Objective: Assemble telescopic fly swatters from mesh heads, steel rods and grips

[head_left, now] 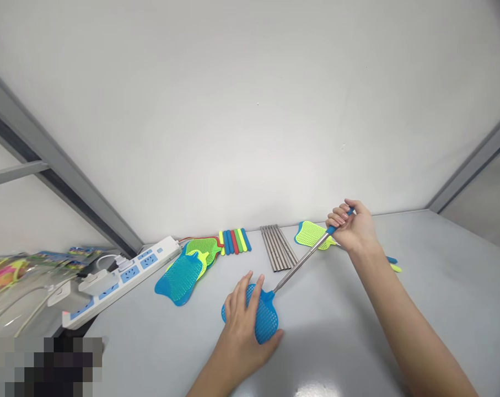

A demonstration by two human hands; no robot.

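Observation:
A blue fly swatter (267, 322) with a telescopic metal rod (301, 262) runs slantwise between my hands. My left hand (245, 325) lies over its perforated head, fingers and thumb spread apart. Closed around the blue handle at the rod's upper end is my right hand (351, 225), raised above the table. Beyond the rod, several bare metal rods (278, 248) lie side by side near the wall. Left of them is a row of coloured handle grips (235, 241). Loose swatter heads, with a blue one (181, 278) on top, overlap at the left.
A white power strip (128, 281) with chargers and cables lies along the table's left side. Plastic packages (22, 281) are farther left. A yellow-green swatter (313, 235) lies behind my right hand, partly hidden. A white wall (250, 121) rises at the grey table's (431, 275) back edge.

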